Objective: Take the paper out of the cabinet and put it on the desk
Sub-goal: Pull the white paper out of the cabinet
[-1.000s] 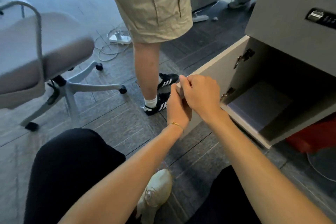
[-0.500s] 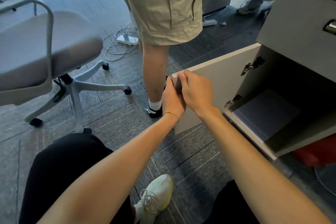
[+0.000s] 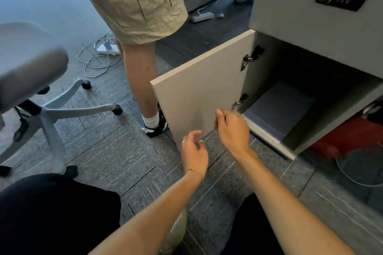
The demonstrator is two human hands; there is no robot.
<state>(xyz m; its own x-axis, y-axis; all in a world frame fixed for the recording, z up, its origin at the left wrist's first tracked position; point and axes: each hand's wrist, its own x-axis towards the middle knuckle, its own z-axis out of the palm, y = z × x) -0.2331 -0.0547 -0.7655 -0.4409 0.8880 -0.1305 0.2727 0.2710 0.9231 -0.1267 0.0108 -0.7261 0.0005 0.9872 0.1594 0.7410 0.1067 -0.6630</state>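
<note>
On grey floor tiles, the cabinet door stands open, paper inside. Your left hand and right hand hover near it, grips loose, empty.

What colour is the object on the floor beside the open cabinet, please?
Red; the object shows in the head view, right of the cabinet.

The cabinet is grey and low, its pale door swung wide open on two metal hinges. Inside, a flat stack of white paper lies on the bottom shelf, near the front edge, partly in shadow.
</note>
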